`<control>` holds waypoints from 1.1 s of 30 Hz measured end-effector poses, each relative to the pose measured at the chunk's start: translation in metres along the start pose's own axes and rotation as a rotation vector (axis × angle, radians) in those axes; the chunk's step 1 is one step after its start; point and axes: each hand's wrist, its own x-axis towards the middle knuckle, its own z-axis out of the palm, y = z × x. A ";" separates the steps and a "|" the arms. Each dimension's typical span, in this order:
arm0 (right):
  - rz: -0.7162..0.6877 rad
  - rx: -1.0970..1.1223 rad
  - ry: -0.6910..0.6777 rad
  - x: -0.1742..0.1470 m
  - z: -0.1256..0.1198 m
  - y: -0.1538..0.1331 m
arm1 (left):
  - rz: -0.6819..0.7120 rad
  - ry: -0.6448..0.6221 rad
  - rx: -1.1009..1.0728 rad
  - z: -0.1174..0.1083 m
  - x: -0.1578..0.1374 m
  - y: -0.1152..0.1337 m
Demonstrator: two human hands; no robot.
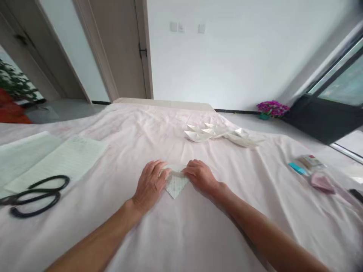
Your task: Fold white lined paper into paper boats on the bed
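Observation:
A small folded piece of lined paper [175, 186] lies on the bed's pale sheet, its lower corner pointing toward me. My left hand [151, 184] grips its left side, thumb on top and fingers curled. At the right side, my right hand [202, 176] pinches the paper with bent fingers. Parts of the paper's edges are hidden under both hands. Beyond them, several folded paper boats [208, 132] stand in a group on the sheet.
Black-handled scissors [42, 194] lie at the left, partly over lined paper sheets [72, 153]. On the right are a light-blue object [297, 168], a clear packet [312, 161] and a pink item [322, 183]. The pale bedsheet [136, 128] is wrinkled.

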 end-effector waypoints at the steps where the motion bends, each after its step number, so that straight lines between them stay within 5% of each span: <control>1: -0.007 0.001 0.002 -0.001 0.000 0.000 | 0.006 -0.005 -0.001 0.003 0.000 -0.002; 10: -0.078 -0.082 0.021 -0.006 0.004 0.004 | 0.045 -0.057 -0.050 0.018 -0.005 -0.015; 24: -0.166 -0.323 -0.114 -0.013 -0.007 -0.008 | 0.097 -0.180 0.018 0.011 -0.015 -0.015; 33: -0.046 -0.360 -0.211 -0.020 -0.013 -0.023 | -0.055 -0.362 0.069 -0.008 -0.003 0.023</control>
